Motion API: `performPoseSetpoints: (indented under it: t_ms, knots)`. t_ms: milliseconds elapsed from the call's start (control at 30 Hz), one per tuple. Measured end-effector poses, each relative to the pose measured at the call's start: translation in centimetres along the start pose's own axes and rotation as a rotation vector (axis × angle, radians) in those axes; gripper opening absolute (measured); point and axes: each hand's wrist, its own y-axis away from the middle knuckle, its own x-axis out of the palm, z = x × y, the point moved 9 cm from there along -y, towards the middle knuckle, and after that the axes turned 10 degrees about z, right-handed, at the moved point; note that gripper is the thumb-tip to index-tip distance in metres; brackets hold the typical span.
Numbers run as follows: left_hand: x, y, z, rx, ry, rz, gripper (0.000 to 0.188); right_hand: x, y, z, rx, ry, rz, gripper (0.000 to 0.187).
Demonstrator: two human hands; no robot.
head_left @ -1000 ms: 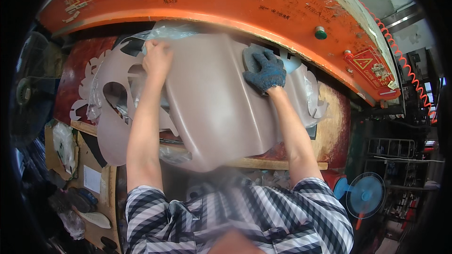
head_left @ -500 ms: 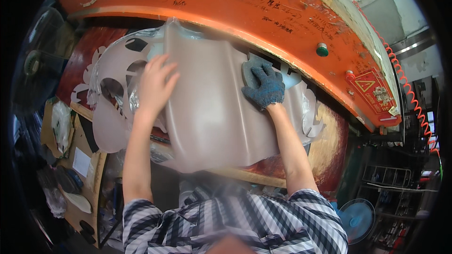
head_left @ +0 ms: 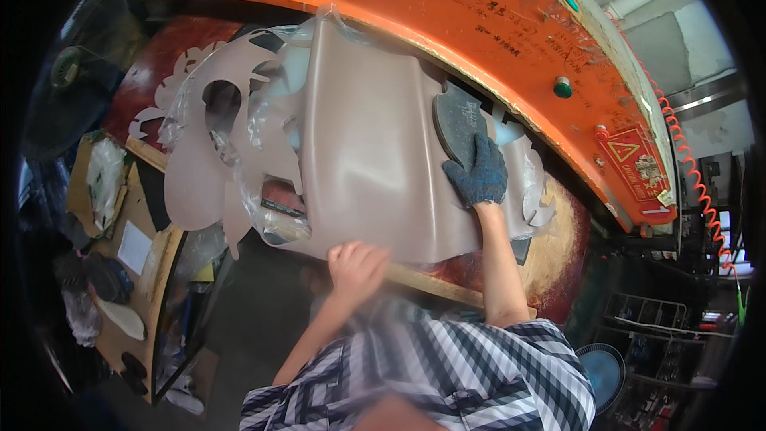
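A smooth, grey-pink sheet (head_left: 367,168) with long raised folds lies over a pile of cut sheet leftovers. My bare left hand (head_left: 359,271) is at the sheet's front edge, slightly blurred, its fingers curled closed over the rim. On the sheet's right part rests a dark, flat, curved cutting die (head_left: 460,128). My right hand (head_left: 479,178), in a dark blue-grey knit glove, lies against the near end of the die. Its fingers stretch forward and its thumb points out to the left, touching die and sheet.
An orange machine beam (head_left: 511,48) with green buttons arches along the far side. Leftover sheet with cut-out holes (head_left: 195,175) and clear film lie at left. A cardboard-topped side table (head_left: 155,271) stands lower left; a blue fan (head_left: 600,373) is at lower right.
My left hand has come from the sheet's far left part back to its front edge, its fingers curling. My right hand has slid nearer, uncovering more of the die.
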Motion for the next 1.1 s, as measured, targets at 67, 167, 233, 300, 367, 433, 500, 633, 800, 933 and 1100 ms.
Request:
performPoseSetpoints:
  t_ms: [67, 167, 233, 300, 367, 433, 500, 633, 800, 933, 1100]
  knots:
    - [-0.3, -0.7, 0.9, -0.017, -0.01, 0.023, 0.03, 0.2, -0.4, 0.2, 0.023, 0.01, -0.01, 0.092]
    - [-0.2, -1.0, 1.7, -0.028, -0.022, 0.095, 0.039, 0.9, -2.2, 0.2, 0.031, 0.002, 0.006, 0.09]
    - [0.2, -0.6, 2.1, 0.01, -0.029, 0.155, 0.042, 1.4, -3.4, 0.3, -0.039, -0.099, 0.009, 0.09]
    - [-0.1, 0.0, 3.1, 0.04, -0.054, 0.113, 0.039, 1.8, -4.2, 0.1, -0.03, 0.061, -0.021, 0.09]
    - [-0.5, 0.6, 4.4, 0.057, -0.057, 0.031, 0.036, 2.3, -4.5, -0.5, -0.025, -0.009, -0.019, 0.088]
    - [-1.0, 1.2, 5.4, 0.058, -0.122, -0.066, 0.033, 2.9, -4.4, -1.2, 0.002, -0.133, 0.004, 0.083]
    - [-0.9, 1.5, 5.7, 0.105, -0.178, -0.063, 0.034, 2.9, -4.2, -1.4, 0.0, -0.152, 0.001, 0.08]
    - [-1.0, 1.2, 5.6, 0.116, -0.145, -0.054, 0.033, 2.7, -4.3, -1.5, 0.001, -0.098, 0.0, 0.08]
    - [-1.5, 0.2, 5.2, 0.086, -0.148, -0.019, 0.034, 2.4, -5.0, -2.1, -0.035, -0.211, -0.035, 0.08]
    - [-1.7, -0.2, 5.3, 0.085, -0.154, -0.007, 0.034, 2.8, -5.4, -2.8, -0.083, -0.315, -0.071, 0.077]
    - [-1.3, -0.4, 5.6, 0.074, -0.149, -0.022, 0.034, 2.7, -5.6, -3.1, -0.184, -0.236, -0.115, 0.075]
